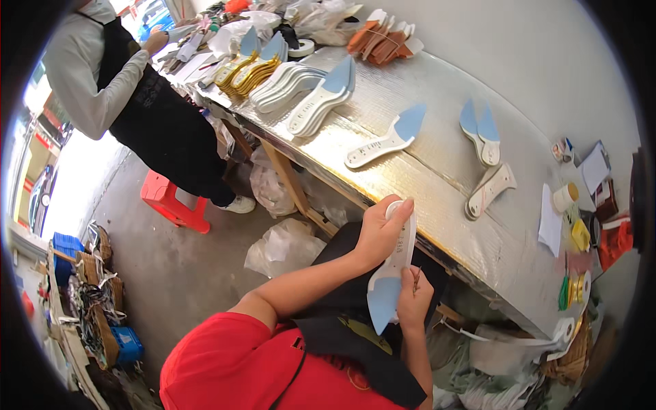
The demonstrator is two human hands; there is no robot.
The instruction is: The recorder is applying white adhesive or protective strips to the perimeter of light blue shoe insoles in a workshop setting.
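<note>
A white shoe insole (394, 254) with a light blue toe part is held upright over my lap, its toe pointing down. My left hand (380, 234) is closed round its heel end, the thumb on its face. Closed against the edge by the blue part is my right hand (415, 301). Between its thumb and fingers shows a small dark metal tool (416, 279), its kind too small to make out. On the silver-covered table (437, 181) just beyond lie a single insole (383, 140), an overlapping blue-toed pair (484, 133) and more white insoles (489, 191).
Stacked white insoles (321, 102), gold insoles (249, 72) and a tied brown bundle (383, 39) stand farther back. Tape, thread spools and papers (550, 219) lie at the right. Someone in a dark apron (154, 102) stands left, near a red stool (171, 201). Plastic bags (283, 247) lie below.
</note>
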